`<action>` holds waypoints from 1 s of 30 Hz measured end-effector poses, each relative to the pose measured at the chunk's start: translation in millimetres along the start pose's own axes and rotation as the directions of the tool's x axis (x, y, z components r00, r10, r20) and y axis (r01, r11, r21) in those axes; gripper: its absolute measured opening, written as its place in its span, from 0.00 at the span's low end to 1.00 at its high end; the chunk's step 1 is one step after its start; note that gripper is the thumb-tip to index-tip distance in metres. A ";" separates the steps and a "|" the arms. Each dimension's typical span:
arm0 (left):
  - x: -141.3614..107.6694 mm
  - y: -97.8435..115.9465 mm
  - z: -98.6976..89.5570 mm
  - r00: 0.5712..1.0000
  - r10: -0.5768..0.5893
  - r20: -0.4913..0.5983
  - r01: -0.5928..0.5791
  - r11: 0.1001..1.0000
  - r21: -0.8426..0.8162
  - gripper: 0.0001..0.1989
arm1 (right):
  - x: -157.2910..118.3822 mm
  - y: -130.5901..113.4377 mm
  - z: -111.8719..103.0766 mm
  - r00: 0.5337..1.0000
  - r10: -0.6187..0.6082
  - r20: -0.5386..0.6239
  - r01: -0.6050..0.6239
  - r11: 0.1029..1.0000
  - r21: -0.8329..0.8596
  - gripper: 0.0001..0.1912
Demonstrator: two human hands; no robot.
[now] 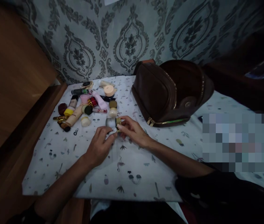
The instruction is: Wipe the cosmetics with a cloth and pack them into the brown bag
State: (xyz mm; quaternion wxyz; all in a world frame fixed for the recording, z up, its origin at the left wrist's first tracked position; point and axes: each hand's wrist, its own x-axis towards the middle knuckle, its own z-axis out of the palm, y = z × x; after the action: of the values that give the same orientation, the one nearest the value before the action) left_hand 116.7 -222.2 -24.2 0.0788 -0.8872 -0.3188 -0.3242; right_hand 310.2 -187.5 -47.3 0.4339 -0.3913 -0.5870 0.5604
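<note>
Seemingly mid-wipe, holding the jar [110, 122] by its gold lid [118, 121] in the right fingers [123, 128] and a white cloth [110, 133] against it in the left fingers [102, 132], over the table [145, 168] near the cosmetics [100, 100] and bag [152, 87], with steady pressure called for.

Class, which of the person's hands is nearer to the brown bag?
The right hand. It grips a jar's gold cap, left of the brown bag and not touching it; the left hand is farther left, farther from the bag.
</note>
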 end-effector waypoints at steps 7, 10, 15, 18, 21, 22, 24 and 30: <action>-0.8 -3.3 2.9 0.995 0.026 -0.096 -0.020 0.998 0.060 0.09 | 1.5 -2.6 -0.7 0.999 0.042 0.010 -0.042 0.939 0.341 0.24; -1.0 -3.8 2.3 0.987 0.029 -0.161 -0.024 0.999 0.035 0.09 | 0.8 -7.8 -0.5 0.995 0.074 0.066 -0.096 0.869 0.486 0.23; -3.0 -3.9 1.9 0.978 0.012 -0.208 -0.022 0.999 -0.044 0.04 | -0.7 -15.2 -3.4 0.973 0.121 0.198 -0.217 0.782 0.584 0.21; -3.2 -4.8 -0.2 0.979 0.026 -0.203 -0.041 0.997 -0.070 0.06 | -0.8 -16.1 -6.7 0.946 0.172 0.274 -0.308 0.735 0.603 0.18; -2.6 -5.7 -3.5 0.985 0.023 -0.173 -0.039 0.995 -0.091 0.08 | -0.2 -15.1 -9.6 0.923 0.215 0.318 -0.372 0.707 0.601 0.16; -2.5 -5.8 -4.3 0.985 0.018 -0.173 -0.037 0.994 -0.103 0.09 | 0.0 -14.6 -10.3 0.918 0.221 0.329 -0.384 0.703 0.599 0.16; -3.0 -6.0 -5.0 0.985 0.000 -0.172 -0.023 0.991 -0.134 0.11 | 0.2 -13.7 -11.1 0.911 0.226 0.344 -0.399 0.694 0.600 0.16; -4.7 -7.1 -4.2 0.984 -0.126 -0.126 0.091 0.964 -0.251 0.09 | -1.7 -15.7 -10.6 0.914 0.232 0.334 -0.398 0.673 0.624 0.14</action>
State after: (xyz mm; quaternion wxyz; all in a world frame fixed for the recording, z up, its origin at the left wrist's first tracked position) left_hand 107.3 -220.4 -24.3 -0.0265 -0.8461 -0.3184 -0.4266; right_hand 321.2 -186.7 -31.8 0.3726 -0.2345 -0.3093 0.8429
